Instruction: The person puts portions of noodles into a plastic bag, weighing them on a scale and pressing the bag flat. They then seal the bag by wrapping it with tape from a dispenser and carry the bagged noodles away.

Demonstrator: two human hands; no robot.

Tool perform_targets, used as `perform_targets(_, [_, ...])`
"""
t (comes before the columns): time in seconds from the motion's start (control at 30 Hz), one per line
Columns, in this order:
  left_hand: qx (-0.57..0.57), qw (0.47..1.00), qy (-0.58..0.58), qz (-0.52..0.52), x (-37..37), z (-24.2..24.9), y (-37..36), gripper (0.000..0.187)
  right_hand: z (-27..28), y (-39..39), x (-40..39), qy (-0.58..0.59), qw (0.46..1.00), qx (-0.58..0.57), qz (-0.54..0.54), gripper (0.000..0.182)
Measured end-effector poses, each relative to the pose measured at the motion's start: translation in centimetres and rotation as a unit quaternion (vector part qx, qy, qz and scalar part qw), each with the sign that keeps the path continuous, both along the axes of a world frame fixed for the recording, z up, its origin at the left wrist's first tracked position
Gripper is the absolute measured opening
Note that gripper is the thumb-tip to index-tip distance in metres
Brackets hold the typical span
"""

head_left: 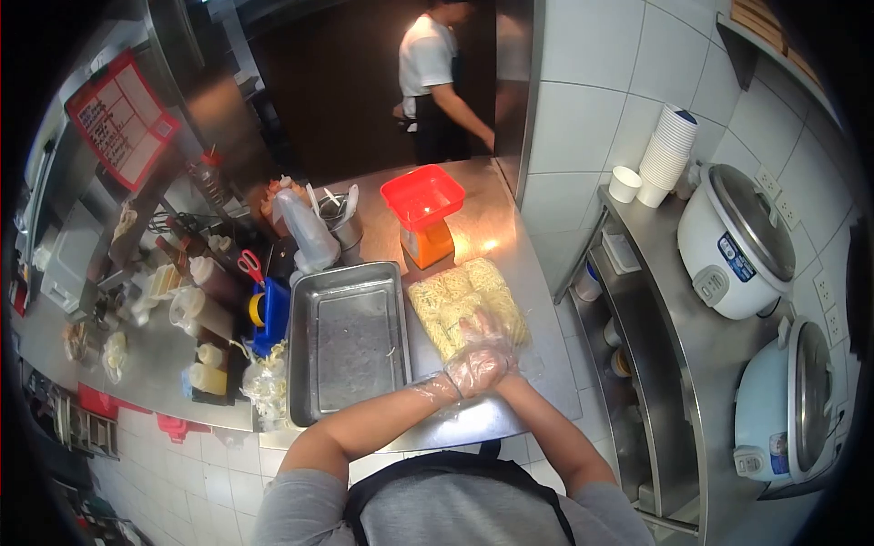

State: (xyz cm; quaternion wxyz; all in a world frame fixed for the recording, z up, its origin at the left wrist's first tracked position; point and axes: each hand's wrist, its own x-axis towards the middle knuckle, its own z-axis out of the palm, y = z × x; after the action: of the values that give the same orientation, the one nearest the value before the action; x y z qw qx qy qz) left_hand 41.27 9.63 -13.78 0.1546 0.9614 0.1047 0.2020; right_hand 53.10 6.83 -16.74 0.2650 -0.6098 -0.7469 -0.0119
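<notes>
A clear plastic bag of pale yellow noodles (462, 296) lies flat on the steel table, right of an empty metal tray (350, 341). My left hand (475, 369), in a clear plastic glove, is at the near end of the bag and crosses over my other hand; its fingers look bunched, and what they hold is hidden. My right hand (482, 328) rests on the noodles with its fingers spread, also under clear plastic. Behind the bag stands an orange scale (428, 244) with a red pan (422, 195).
Left of the tray are a blue tape dispenser (270, 314), red scissors (250, 265), sauce bottles (214, 314) and a metal container (343, 218). Rice cookers (737, 241) and stacked cups (667, 155) stand on the right counter. Another person (428, 73) stands beyond the table.
</notes>
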Motion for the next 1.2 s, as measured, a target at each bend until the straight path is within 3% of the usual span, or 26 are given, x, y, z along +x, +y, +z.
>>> perform_targets(0.1, [-0.082,0.996,-0.021,-0.041,0.3,3.1,0.2,0.024,-1.7,4.5,2.2,-0.032,0.994,0.068,0.075,0.060])
perform_targets(0.17, [-0.054,0.996,-0.040,-0.054,0.8,1.5,0.7,0.013,-1.9,5.8,2.8,-0.049,0.996,0.053,0.045,0.061])
perform_targets(0.2, [-0.041,0.996,-0.051,-0.062,1.3,0.9,0.8,0.009,2.0,4.8,1.4,-0.052,0.999,0.005,-0.011,0.062])
perform_targets(0.3, [-0.126,0.989,0.079,-0.009,2.3,4.9,-0.7,0.013,3.9,4.4,-1.4,-0.044,0.988,-0.083,-0.121,0.062])
perform_targets(0.4, [-0.076,0.981,0.175,0.024,1.5,4.4,-1.1,0.021,1.9,3.1,-2.4,-0.026,0.986,-0.098,-0.131,0.062])
perform_targets(0.5, [-0.071,0.993,0.069,-0.062,-0.3,6.3,-0.9,0.033,-0.8,1.2,-1.6,-0.091,0.988,-0.019,-0.119,0.063])
perform_targets(0.57, [-0.039,0.994,0.034,-0.094,-0.4,8.4,1.4,0.042,0.0,-0.1,-0.9,-0.061,0.994,-0.011,-0.092,0.062])
perform_targets(0.63, [-0.271,0.953,0.126,0.054,-0.7,13.1,4.4,0.049,5.4,-2.5,-0.7,0.066,0.995,-0.070,-0.040,0.061])
perform_targets(0.7, [-0.091,0.989,0.023,0.118,0.1,6.7,9.6,0.054,6.2,-5.5,-0.3,-0.035,0.984,-0.173,0.011,0.059])
perform_targets(0.73, [-0.041,0.986,0.052,0.151,0.4,4.4,10.1,0.056,5.8,-7.2,0.3,-0.086,0.970,-0.224,0.036,0.059])
perform_targets(0.77, [0.011,0.979,0.079,0.185,0.6,2.3,9.9,0.058,4.7,-9.2,1.2,0.018,0.962,-0.266,0.059,0.059])
perform_targets(0.83, [0.057,0.966,0.109,0.228,1.1,1.5,8.3,0.060,4.8,-11.3,4.2,0.193,0.906,-0.362,0.108,0.060])
perform_targets(0.9, [0.075,0.959,0.120,0.244,1.6,0.9,8.0,0.057,7.3,-13.1,7.1,0.334,0.801,-0.471,0.159,0.062])
perform_targets(1.0, [0.072,0.958,0.122,0.251,1.6,0.5,7.5,0.057,8.3,-14.1,11.3,0.575,0.688,-0.399,0.191,0.062])
perform_targets(1.1, [0.044,0.960,0.105,0.255,1.9,0.4,7.6,0.058,11.5,-13.3,9.8,0.838,0.505,-0.141,0.153,0.069])
perform_targets(1.2, [-0.085,0.945,0.164,0.269,2.9,1.8,5.1,0.059,9.5,-10.5,9.4,0.868,0.374,-0.175,0.276,0.086])
